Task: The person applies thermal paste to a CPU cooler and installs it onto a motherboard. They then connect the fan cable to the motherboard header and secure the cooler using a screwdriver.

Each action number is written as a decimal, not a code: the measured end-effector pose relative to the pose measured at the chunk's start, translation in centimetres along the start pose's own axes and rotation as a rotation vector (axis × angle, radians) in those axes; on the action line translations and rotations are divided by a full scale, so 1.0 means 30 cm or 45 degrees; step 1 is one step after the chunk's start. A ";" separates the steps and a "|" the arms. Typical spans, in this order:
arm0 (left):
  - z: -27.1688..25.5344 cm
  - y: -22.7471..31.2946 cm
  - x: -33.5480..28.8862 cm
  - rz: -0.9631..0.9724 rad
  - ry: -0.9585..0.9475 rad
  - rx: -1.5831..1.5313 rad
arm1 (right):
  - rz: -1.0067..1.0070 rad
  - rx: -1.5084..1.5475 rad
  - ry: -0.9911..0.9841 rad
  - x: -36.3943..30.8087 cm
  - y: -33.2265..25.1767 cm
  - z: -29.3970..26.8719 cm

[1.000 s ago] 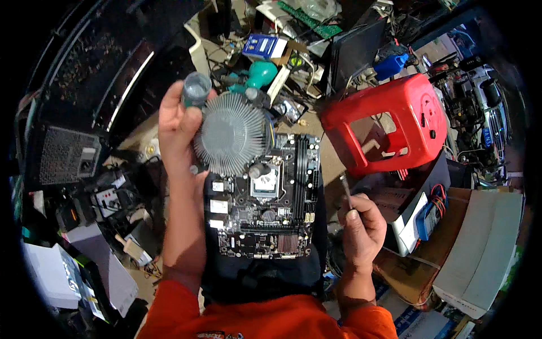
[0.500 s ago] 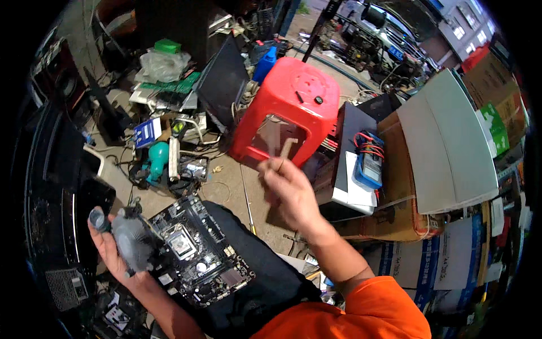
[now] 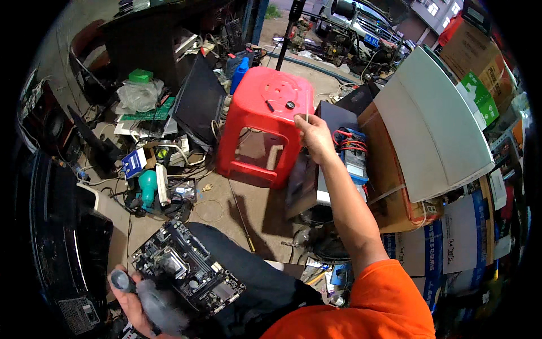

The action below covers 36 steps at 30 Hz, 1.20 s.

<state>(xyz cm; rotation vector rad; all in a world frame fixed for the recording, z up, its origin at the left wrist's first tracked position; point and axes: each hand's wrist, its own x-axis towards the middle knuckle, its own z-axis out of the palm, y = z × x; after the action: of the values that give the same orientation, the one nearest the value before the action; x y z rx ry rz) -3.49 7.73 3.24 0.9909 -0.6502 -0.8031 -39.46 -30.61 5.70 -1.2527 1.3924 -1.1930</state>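
Low at the left, my left hand (image 3: 131, 308) is closed around a small round grey tub (image 3: 121, 280) and a blurred, rounded grey CPU cooler (image 3: 161, 308). Beside it a black motherboard (image 3: 209, 277) lies tilted on my dark-trousered leg, its square silver processor socket (image 3: 172, 264) facing up. My right arm stretches forward. At its end my right hand (image 3: 317, 140) pinches a thin pale stick (image 3: 307, 118), mostly hidden by the fingers, by the right edge of a red plastic stool (image 3: 254, 90). A round black cap (image 3: 290, 105) and a short black piece (image 3: 270, 105) rest on the seat.
Right of the stool a blue multimeter (image 3: 354, 164) with red leads lies on a dark case, near cardboard boxes (image 3: 384, 169) and a large white panel (image 3: 435, 124). A yellow-handled screwdriver (image 3: 250, 242) is on the floor. Cables and a teal bulb-shaped object (image 3: 148, 189) clutter the left.
My right hand has moved from in front of the stool's side to near its top right edge. The left hand and cooler sit lower in view. The view has shifted too.
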 end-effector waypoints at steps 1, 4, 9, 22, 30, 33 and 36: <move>0.007 -0.003 -0.005 -0.056 0.030 -0.053 | 0.063 0.022 -0.068 -0.012 -0.002 -0.008; 0.061 -0.012 -0.014 -0.079 -0.041 -0.160 | 0.073 0.212 -0.154 -0.075 0.007 0.007; 0.221 -0.035 -0.051 -0.105 0.170 -0.299 | -0.033 0.156 -0.310 -0.145 0.021 -0.011; 0.456 -0.098 -0.076 -0.150 0.201 -0.272 | -0.029 -1.118 0.128 0.459 0.178 -0.013; 0.530 -0.128 -0.040 -0.337 0.019 -0.445 | -0.152 -0.913 -0.010 0.443 0.121 0.012; 0.534 -0.144 -0.025 -0.364 -0.042 -0.454 | -0.197 -0.451 -0.248 0.298 -0.008 0.051; 0.543 -0.165 -0.013 -0.391 -0.077 -0.505 | -0.286 -0.154 -0.882 0.042 -0.155 0.067</move>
<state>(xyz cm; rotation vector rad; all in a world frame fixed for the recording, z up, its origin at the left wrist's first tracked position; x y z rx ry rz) -17.89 -1.09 5.40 0.7108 -0.3708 -1.1846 -36.94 -32.18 10.00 -1.7297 0.8300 -0.7031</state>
